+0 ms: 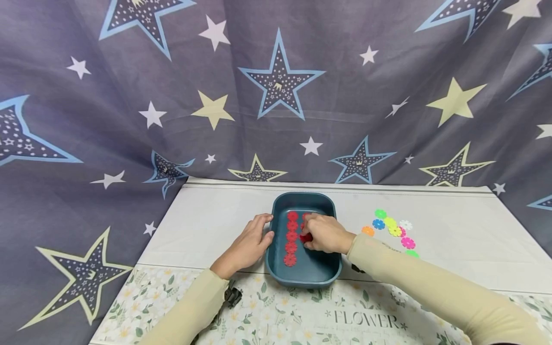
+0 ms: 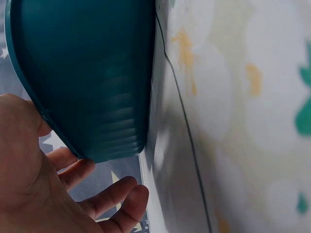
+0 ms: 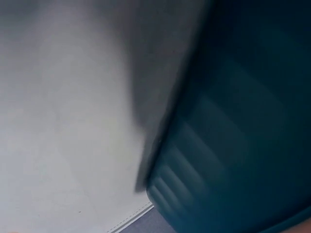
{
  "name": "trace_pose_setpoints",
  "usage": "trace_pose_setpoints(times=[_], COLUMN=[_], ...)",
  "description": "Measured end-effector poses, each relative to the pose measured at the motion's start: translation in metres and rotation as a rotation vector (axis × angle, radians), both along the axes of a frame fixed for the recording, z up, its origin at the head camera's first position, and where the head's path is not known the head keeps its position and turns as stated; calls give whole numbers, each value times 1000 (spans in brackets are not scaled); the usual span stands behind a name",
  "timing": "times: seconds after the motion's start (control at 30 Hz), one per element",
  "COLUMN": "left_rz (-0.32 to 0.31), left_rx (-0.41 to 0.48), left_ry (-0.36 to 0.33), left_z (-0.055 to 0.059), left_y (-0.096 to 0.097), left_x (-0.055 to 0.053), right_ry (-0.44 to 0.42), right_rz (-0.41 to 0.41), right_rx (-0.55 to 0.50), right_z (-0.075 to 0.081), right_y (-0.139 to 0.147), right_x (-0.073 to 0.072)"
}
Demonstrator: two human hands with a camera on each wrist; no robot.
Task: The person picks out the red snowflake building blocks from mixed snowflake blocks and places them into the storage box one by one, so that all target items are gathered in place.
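A dark teal plastic bin [image 1: 304,278] stands on the table. Inside it, a column of several red flower-shaped discs [image 1: 291,236] lies along the left side. My right hand [image 1: 324,233] reaches over the right rim and pinches a red flower disc [image 1: 306,237] close over the bin's floor. Part of a second red column shows beyond its fingers. My left hand [image 1: 247,242] rests at the left rim, thumb and fingertips touching the edge. In the left wrist view, the ring and little fingers of the left hand [image 2: 63,189] hang loose beside the bin's outer wall [image 2: 97,82].
To the right of the bin lie loose flower discs in several colours, among them a pink one [image 1: 408,243], a blue one [image 1: 378,224] and an orange one [image 1: 368,231]. A floral cloth [image 1: 276,316] covers the near table. A star-patterned curtain [image 1: 276,139] hangs behind.
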State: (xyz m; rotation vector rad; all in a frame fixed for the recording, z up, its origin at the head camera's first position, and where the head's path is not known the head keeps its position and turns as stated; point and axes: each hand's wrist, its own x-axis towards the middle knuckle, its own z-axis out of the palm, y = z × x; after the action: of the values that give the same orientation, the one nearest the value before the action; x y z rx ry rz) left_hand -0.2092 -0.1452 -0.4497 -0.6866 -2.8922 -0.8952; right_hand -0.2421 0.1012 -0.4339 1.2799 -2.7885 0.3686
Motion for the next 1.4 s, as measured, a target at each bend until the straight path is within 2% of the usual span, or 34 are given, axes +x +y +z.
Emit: trace_pose_setpoints(times=[0.23,0.37,0.53,0.63,0.73,0.83,1.03,1.2,1.4], left_rz=[14,17,15,14,11,7,-3,-7,-2], left_rx=[10,11,11,4,-1,-4,6,9,14], left_ry=[-9,0,-6,-3,3,7,7,8,5], left_z=[1,0,1,1,1,1,1,2,1], left_y=[0,0,-1,-1,-1,-1,0,1,1], left_x=[1,0,0,0,0,0,1,2,2], right_ry=[-33,-10,52,62,37,-30,-153,-124,-62], right_rz=[-14,-16,-103,-160,-202,-226,-230,-218,-250], right_rx=[-172,-266,-352,-354,-307,-254,-184,-196,-251], right_z=[7,18,32,35,30,20,-6,-21,-27], right_y=[5,18,51,76,101,123,152,163,161], right_x=[1,-2,-6,-6,-3,7,40,61,67])
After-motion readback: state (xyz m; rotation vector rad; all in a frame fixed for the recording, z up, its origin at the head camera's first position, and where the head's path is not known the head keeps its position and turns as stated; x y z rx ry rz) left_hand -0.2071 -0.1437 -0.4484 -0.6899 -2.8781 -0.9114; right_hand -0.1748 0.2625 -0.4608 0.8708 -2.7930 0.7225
